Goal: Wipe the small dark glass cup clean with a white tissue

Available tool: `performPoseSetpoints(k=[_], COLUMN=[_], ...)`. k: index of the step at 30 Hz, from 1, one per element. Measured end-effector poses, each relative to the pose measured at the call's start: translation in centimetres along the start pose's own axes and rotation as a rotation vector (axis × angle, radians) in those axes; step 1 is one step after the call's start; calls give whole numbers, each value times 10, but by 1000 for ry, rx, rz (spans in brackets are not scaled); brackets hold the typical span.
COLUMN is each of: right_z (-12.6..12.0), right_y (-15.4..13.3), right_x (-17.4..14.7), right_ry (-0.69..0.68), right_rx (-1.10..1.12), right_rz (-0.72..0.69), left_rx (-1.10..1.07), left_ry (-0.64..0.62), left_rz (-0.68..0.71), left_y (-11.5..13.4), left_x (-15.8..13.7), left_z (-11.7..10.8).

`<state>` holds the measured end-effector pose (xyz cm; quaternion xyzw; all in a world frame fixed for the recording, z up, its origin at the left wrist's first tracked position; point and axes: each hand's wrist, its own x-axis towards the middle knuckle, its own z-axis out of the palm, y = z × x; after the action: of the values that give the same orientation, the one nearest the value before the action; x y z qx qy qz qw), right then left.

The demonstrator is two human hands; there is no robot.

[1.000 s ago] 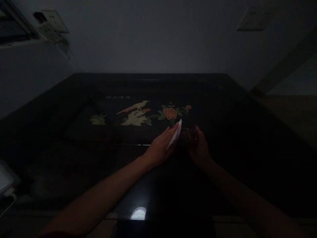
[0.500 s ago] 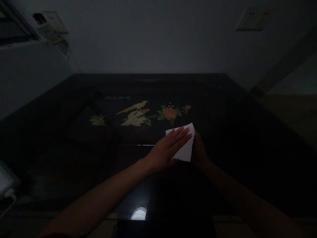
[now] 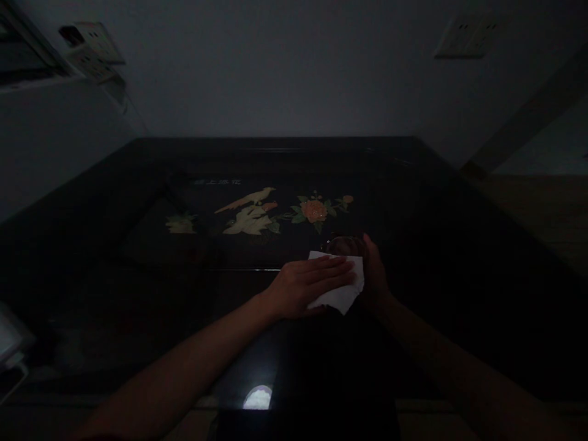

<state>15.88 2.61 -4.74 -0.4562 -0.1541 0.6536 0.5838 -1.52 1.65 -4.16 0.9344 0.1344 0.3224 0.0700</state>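
Observation:
My left hand (image 3: 305, 285) presses a white tissue (image 3: 343, 300) with its fingers stretched together across it, the thumb side partly hidden. The tissue lies against the near side of a dark, round, glass-like vessel (image 3: 345, 246), whose shiny rim shows just above the tissue's top edge. Around the right side of this vessel curls my right hand (image 3: 375, 269), dim in the shadow, its fingers mostly hidden. Both hands are over the near part of a glossy black table (image 3: 275, 367).
Flowers and a bird (image 3: 250, 211) decorate the tabletop's middle. A white device with a cable (image 3: 13, 337) sits at the left edge. Wall sockets (image 3: 467, 37) are on the pale wall behind, with more sockets (image 3: 94, 49) at left. The room is very dark.
The tissue and my left fingers have slid down a little toward me, uncovering the vessel's rim. My right hand has tilted or turned slightly, so more of its fingers shows.

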Motion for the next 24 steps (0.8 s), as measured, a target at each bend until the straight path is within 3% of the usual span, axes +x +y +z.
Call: performPoseSetpoints(k=[2,9,15,21,24], right_z=[4,7,-2,-4,-6], right_y=[-2,-6,2,8,11], right_x=[-1,3,10,6,3], right_ry=[36,-44,-48,44,11], right_rx=[43,98,75,-52,-158], right_rz=[4,-28,-104,-182,-257], left_rx=[2,25,-97,-259,-304], left_ry=[48,208,248,212,196], left_rz=[5,-123,-365,-356,-313], left_y=[-2,-8,-12,-14,-15], left_x=[-1,-4,-4,-4,-3], left_z=[-1,4,9,11,13])
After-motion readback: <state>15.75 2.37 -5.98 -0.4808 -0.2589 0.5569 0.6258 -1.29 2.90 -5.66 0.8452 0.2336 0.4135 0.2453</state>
